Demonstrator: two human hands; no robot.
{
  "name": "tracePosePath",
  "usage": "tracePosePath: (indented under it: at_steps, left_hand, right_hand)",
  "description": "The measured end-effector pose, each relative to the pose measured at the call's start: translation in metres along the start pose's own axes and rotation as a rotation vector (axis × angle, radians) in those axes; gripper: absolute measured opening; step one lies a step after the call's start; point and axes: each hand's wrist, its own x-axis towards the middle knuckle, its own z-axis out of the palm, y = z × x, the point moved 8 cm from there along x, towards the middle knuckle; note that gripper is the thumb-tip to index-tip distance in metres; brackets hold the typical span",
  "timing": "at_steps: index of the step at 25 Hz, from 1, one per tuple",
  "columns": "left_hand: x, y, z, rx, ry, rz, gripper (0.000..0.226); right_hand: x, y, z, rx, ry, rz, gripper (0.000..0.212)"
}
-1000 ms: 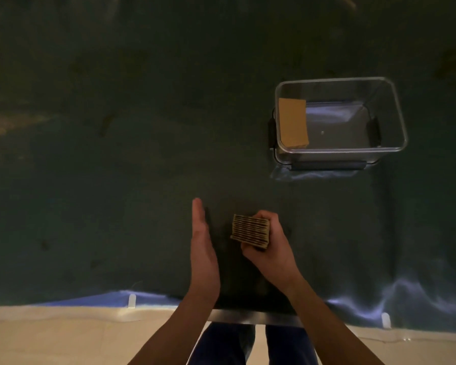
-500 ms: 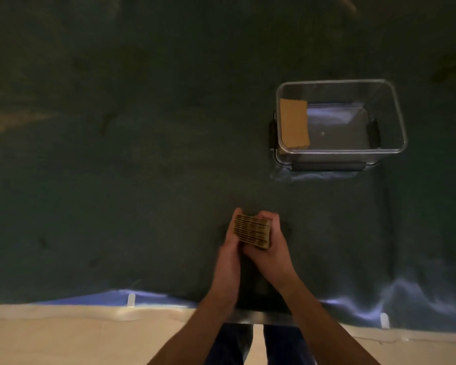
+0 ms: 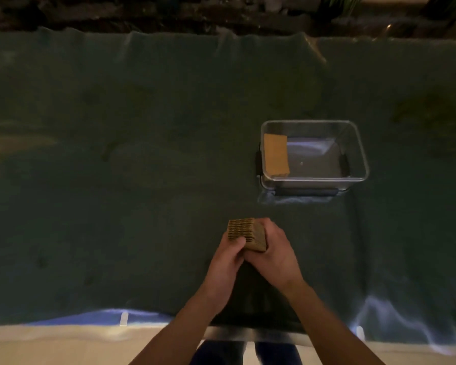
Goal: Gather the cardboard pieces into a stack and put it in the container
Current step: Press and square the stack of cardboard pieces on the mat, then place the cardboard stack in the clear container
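Note:
A stack of cardboard pieces stands on edge just above the dark green cloth, its corrugated ends facing me. My left hand presses on its left side and my right hand wraps its right side, so both hands hold it. Beyond and to the right sits a clear plastic container, with one flat cardboard piece lying at its left end.
The dark green cloth covers the whole table. Its near edge runs along the bottom, with pale floor below. Dark rocks and plants lie beyond the far edge.
My left hand was open and apart from the stack, then moved right and closed on its left side. The stack has turned slightly in my hands.

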Motion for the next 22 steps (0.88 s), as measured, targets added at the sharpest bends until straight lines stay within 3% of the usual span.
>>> tracePosePath:
  at_steps: [2,4,6,8,12,15,19,22]
  left_hand:
    - [0.006,0.018,0.008,0.205,-0.059,0.048,0.072]
    - [0.017,0.030,0.021,0.724,-0.089,0.178,0.082]
    - [0.023,0.023,0.046,1.241,-0.183,0.296,0.072]
    - [0.030,0.006,0.068,1.508,-0.199,0.411,0.061]
    - [0.053,-0.040,0.090,1.635,-0.156,0.443,0.055]
    - [0.060,-0.072,0.084,1.627,-0.123,0.301,0.050]
    - [0.068,-0.079,0.076,1.651,-0.069,0.220,0.056]
    - [0.075,-0.067,0.091,1.647,-0.094,0.099,0.056]
  right_hand:
    - [0.000,-0.013,-0.025,-0.381,-0.001,-0.091,0.048]
    - [0.000,-0.016,-0.046,-0.660,0.001,-0.109,0.047]
    - [-0.003,-0.009,-0.060,-0.797,0.006,-0.096,0.045]
    - [-0.005,0.004,-0.072,-0.856,0.033,-0.092,0.043]
    - [-0.008,0.061,-0.086,-0.869,-0.004,0.010,0.046]
    - [-0.012,0.092,-0.076,-0.791,-0.085,0.022,0.048]
    - [-0.006,0.104,-0.085,-0.646,-0.200,-0.116,0.059]
    - [0.003,0.116,-0.125,-0.399,-0.318,-0.045,0.056]
